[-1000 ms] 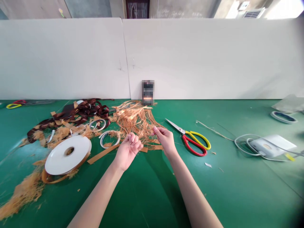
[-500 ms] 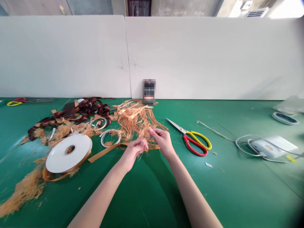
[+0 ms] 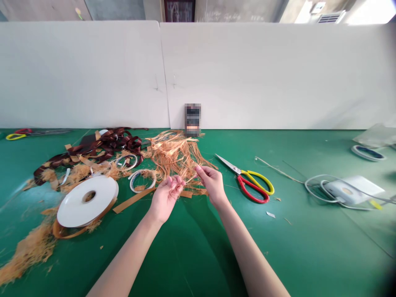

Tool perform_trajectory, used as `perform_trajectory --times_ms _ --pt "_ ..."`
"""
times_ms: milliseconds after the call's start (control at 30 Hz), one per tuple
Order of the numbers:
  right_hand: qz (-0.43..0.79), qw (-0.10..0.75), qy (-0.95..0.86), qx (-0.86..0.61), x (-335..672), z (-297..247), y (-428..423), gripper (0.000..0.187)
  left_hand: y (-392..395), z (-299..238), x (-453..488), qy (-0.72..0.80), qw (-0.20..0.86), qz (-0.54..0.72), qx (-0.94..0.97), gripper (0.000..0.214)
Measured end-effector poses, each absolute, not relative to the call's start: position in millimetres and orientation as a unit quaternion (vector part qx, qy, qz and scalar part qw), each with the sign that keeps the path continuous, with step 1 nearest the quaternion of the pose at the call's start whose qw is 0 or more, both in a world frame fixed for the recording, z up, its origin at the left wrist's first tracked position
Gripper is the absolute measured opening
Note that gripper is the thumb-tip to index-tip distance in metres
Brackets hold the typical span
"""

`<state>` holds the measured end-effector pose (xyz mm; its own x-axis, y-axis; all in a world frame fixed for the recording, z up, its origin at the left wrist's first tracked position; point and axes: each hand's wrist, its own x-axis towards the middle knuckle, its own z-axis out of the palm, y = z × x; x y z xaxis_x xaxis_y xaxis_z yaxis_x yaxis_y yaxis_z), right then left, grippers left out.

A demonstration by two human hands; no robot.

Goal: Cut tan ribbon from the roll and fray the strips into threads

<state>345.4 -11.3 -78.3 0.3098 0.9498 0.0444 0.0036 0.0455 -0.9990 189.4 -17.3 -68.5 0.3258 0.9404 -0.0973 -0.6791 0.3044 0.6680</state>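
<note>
My left hand (image 3: 165, 198) has its palm turned up and its fingers curled, pinching one end of a thin tan strand (image 3: 191, 179). The strand runs across to my right hand (image 3: 213, 185), where thumb and forefinger are closed on its other end. Just beyond both hands lies a loose bundle of tan, straw-like fibres (image 3: 173, 154). Under and beside my left hand stretches a flat brown ribbon (image 3: 133, 201). Scissors with red and yellow handles (image 3: 252, 194) rest to the right of my right hand, blades pointing away to the left.
On the left are a white spool (image 3: 74, 206), dark brown ribbon (image 3: 123, 142), tape rolls (image 3: 132, 187) and frayed fibre (image 3: 34, 251). A white device with a cable (image 3: 355, 189) lies right. White panels (image 3: 262, 74) stand behind the green table (image 3: 309, 255). More scissors (image 3: 18, 135) lie far left.
My left hand has moved slightly left and rolled palm up, apart from the right hand. The strand between them now shows stretched out. The view has shifted a little.
</note>
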Motion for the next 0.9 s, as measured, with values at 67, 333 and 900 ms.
perform_trajectory --times_ms 67,333,900 --pt "0.393 0.585 -0.435 -0.561 346 -79 -11 0.044 -18 -67 191 0.246 0.784 0.502 0.270 0.030" --pt "0.350 0.563 -0.477 -0.577 343 -75 -14 0.041 -22 -66 197 0.268 0.821 0.405 0.299 0.041" --pt "0.237 0.517 -0.502 -0.651 353 -81 -13 0.042 -51 -50 205 0.313 0.559 0.414 0.647 0.039"
